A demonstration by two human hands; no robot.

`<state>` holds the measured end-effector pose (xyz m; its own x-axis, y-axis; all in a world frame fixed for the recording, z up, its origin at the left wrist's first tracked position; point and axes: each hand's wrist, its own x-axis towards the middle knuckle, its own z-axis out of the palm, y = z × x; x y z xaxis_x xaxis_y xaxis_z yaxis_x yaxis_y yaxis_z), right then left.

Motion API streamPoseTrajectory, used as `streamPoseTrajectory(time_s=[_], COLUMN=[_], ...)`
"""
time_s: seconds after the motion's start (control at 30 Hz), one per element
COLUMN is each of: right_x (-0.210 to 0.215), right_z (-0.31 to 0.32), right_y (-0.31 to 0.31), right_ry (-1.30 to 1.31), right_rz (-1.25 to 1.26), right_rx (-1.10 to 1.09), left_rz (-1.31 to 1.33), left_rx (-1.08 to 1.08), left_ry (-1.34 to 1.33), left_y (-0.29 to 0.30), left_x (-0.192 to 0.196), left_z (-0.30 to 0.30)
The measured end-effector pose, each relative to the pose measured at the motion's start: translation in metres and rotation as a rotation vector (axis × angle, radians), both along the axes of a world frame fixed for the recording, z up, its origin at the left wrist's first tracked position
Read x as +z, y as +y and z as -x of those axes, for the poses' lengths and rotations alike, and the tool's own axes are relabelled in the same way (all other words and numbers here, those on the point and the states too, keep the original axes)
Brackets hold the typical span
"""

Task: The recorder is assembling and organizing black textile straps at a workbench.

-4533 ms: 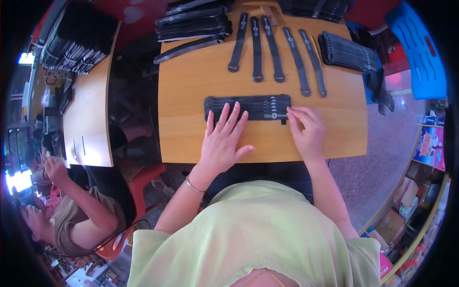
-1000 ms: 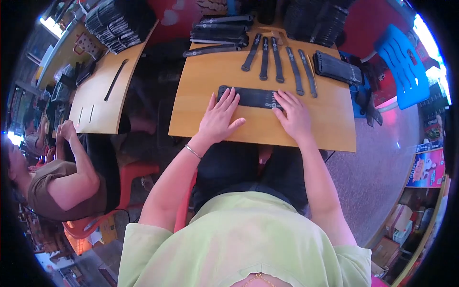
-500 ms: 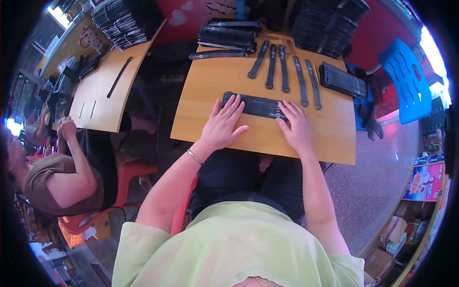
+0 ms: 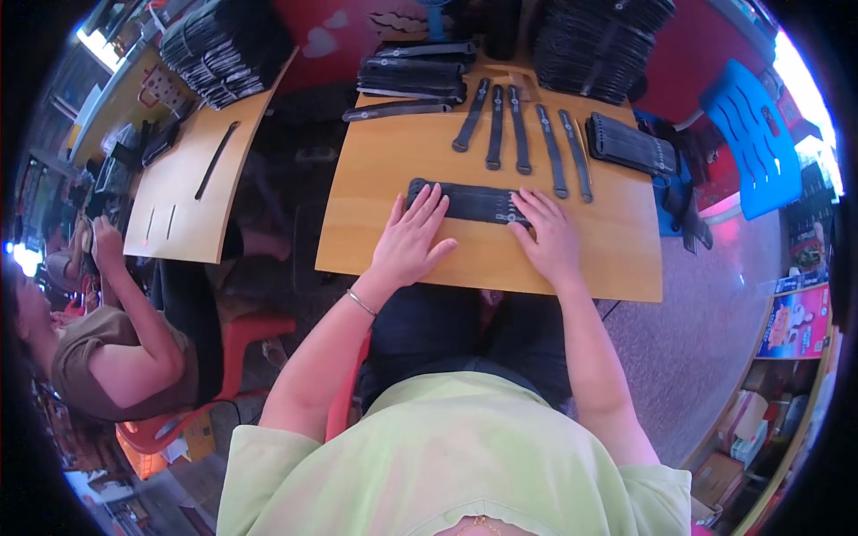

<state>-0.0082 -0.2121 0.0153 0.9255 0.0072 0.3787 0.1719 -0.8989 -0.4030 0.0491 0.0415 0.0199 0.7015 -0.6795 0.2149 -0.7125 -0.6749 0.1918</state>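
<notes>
A flat bundle of black straps [image 4: 475, 203] lies crosswise on the wooden table [image 4: 375, 179] in front of me. Resting on its left end, my left hand [image 4: 413, 234] is flat with the fingers stretched and the thumb apart. My right hand [image 4: 547, 234] lies over the bundle's right end, fingers extended, covering part of the pale marks there. Beyond the bundle, several single straps [image 4: 498, 127] with rounded ends are laid out side by side, pointing away from me.
Stacked black straps [image 4: 413, 79] sit at the table's back left, with a tall tied pile [image 4: 601, 49] at the back right. Another strap bundle [image 4: 631, 146] lies at the right edge, near a blue plastic chair [image 4: 752, 138]. To my left, a person [image 4: 125, 357] sits by another table [image 4: 179, 205].
Both my hands stay flat on the strap bundle, while the whole view shifts slightly. At left, the other person's hands have come apart and one has risen.
</notes>
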Motion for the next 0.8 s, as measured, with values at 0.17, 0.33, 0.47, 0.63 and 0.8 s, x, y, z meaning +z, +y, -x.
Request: streamPoseTrajectory(time_s=[0.17, 0.33, 0.47, 0.63, 0.8], right_x=[0.002, 0.008, -0.001, 0.019, 0.012], right_z=[-0.001, -0.002, -0.006, -0.035, -0.077], right_y=[-0.001, 0.001, -0.011, -0.047, -0.096], right_ry=[-0.013, -0.042, -0.153, -0.144, -0.024], right_rz=[-0.034, -0.092, -0.316, -0.434, 0.093], right_rx=[0.006, -0.012, 0.0, -0.207, -0.434], left_rz=[0.018, -0.005, -0.014, -0.005, 0.178], left_rx=[-0.008, -0.017, -0.01, -0.003, -0.017], left_ry=[0.037, 0.065, 0.099, 0.119, 0.116], left_y=[0.0, -0.003, -0.005, -0.004, 0.005], left_x=[0.0, 0.001, 0.004, 0.01, 0.004], left_z=[-0.003, -0.006, -0.007, -0.008, -0.008])
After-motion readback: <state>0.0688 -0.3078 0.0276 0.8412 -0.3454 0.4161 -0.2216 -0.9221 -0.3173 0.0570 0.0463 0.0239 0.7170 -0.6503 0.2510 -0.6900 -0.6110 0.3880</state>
